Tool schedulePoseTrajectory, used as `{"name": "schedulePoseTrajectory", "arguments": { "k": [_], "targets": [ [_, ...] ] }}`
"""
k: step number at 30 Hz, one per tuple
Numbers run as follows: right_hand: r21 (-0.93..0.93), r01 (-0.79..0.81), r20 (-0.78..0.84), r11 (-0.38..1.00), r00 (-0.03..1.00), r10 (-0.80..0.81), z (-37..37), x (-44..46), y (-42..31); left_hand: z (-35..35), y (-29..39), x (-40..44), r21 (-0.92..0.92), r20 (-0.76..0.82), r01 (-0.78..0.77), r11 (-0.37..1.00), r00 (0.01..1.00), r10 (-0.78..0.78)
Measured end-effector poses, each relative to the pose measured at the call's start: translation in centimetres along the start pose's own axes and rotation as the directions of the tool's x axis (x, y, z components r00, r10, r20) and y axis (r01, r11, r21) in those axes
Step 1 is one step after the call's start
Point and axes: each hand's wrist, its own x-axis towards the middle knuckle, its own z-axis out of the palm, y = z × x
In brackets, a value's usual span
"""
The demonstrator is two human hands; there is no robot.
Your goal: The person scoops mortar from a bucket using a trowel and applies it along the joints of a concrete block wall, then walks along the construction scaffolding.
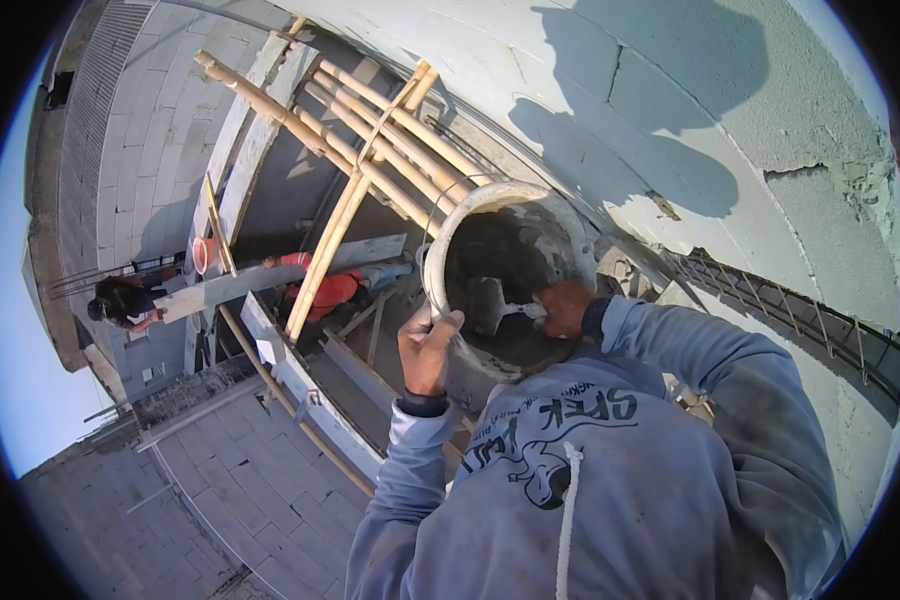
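Observation:
A mortar-smeared bucket (440, 262) stands in front of my chest, its mouth tilted toward me. Dark grey mortar (500, 250) lies inside it. My left hand (427, 350) grips the near left rim of the bucket, thumb over the edge. Inside the mouth, my right hand (565, 308) is closed around the handle of a trowel (487, 305). The trowel's grey-coated blade points left, over the mortar. Whether the blade touches the mortar I cannot tell.
Lashed bamboo poles (370, 150) form scaffolding beyond the bucket. A block wall (770, 200) with exposed rebar (800, 310) rises on the right. Lower down, a person in red (332, 292) and another person (130, 302) are near a long board (240, 285).

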Motion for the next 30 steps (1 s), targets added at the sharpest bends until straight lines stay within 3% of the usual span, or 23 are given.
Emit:
{"name": "schedulePoseTrajectory", "arguments": {
  "k": [3,8,14,17,21,23,26,30],
  "targets": [
    [0.101,0.015,-0.063,0.995,0.998,-0.009,0.6,1.6,-0.7,-1.1,-0.1,-0.5,0.048,0.007,-0.048,0.998,0.999,0.048],
    [0.193,0.073,-0.23,0.978,0.973,-0.027,-1.2,3.3,-0.9,-2.8,0.5,-1.3,0.033,-0.018,0.002,0.999,1.0,-0.001],
    [0.084,0.059,-0.347,0.995,0.937,-0.027,-2.0,1.4,-2.1,-4.6,-0.4,0.2,-0.022,-0.011,-0.003,1.0,1.0,0.003],
    [0.083,0.066,-0.312,0.994,0.949,-0.038,-2.9,-0.3,-2.5,-3.8,0.2,0.9,-0.005,-0.007,-0.018,1.0,1.0,0.018],
    [0.2,0.155,-0.401,0.967,0.914,-0.064,-1.5,-1.1,-0.7,-4.3,-1.0,1.4,0.063,0.02,-0.053,0.997,0.998,0.052],
    [0.297,0.149,-0.367,0.943,0.93,-0.031,-1.4,-2.2,0.2,-4.1,-1.9,1.0,0.012,-0.039,-0.042,0.999,0.998,0.042],
    [0.303,0.131,-0.498,0.944,0.866,0.04,0.8,-3.4,3.1,-4.9,-3.8,1.2,-0.063,-0.099,-0.032,0.998,0.995,0.026],
    [0.369,0.036,-0.559,0.929,0.807,0.191,1.0,-7.7,4.4,-5.3,-5.6,1.8,-0.104,-0.187,0.023,0.994,0.982,-0.043]
  ]
}}
